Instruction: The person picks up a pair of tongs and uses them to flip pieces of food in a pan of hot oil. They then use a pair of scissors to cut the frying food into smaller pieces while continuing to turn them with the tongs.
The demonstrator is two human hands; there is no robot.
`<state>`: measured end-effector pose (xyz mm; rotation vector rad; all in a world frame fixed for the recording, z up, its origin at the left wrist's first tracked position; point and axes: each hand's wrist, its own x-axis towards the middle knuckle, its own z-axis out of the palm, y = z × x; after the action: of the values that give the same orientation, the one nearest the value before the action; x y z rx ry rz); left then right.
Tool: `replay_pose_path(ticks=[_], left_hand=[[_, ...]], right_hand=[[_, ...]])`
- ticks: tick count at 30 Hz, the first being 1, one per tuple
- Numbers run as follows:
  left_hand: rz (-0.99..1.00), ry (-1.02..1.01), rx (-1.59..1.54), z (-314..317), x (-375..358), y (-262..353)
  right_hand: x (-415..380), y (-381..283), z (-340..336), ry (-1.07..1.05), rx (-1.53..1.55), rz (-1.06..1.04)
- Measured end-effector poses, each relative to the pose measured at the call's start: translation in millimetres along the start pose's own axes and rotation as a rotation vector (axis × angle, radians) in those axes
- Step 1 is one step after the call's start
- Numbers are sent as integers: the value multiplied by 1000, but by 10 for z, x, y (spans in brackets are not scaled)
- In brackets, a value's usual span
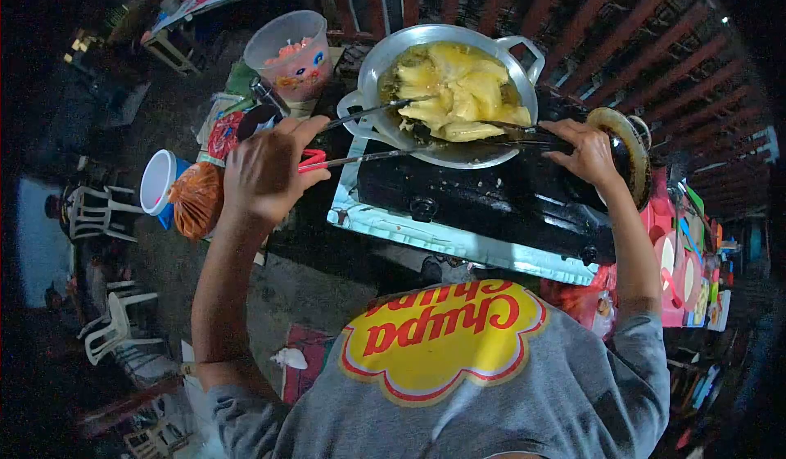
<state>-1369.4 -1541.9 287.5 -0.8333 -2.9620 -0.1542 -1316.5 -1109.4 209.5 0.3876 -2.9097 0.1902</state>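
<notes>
A two-handled metal wok (368, 62) stands on the black gas stove (483, 197), with yellow battered pieces (463, 86) heaped in its oil. My left hand (266, 168) is closed around a pair of long tongs (372, 158) with a red grip. The arms of the tongs are spread, one tip over the yellow pieces and the other near the wok's front rim. On the right side, my right hand (585, 152) grips a dark, thin utensil (532, 135) that reaches over the rim to the lowest pieces. Its exact kind is hard to make out.
Left of the wok stands a clear plastic tub (286, 54) with pinkish contents. Nearer are a white-and-blue bucket (157, 182) and an orange-brown tied bag (196, 201). A round dark pan (630, 152) sits close beyond my right hand. Wooden slats (606, 33) stand behind the stove.
</notes>
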Motion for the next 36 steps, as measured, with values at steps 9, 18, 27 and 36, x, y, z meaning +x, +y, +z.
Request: replay_pose_path(ticks=[9,18,27,36], left_hand=[[212,138,92,309,238,5],[278,146,105,394,313,-51],[223,138,4,400,294,-102],[194,104,-49,379,296,-65]], right_hand=[[-190,1,21,42,28,78],[-116,-354,-36,106,-144,0],[-474,-562,254,283,-270,129],[-643,-588,516,403,-134,292]])
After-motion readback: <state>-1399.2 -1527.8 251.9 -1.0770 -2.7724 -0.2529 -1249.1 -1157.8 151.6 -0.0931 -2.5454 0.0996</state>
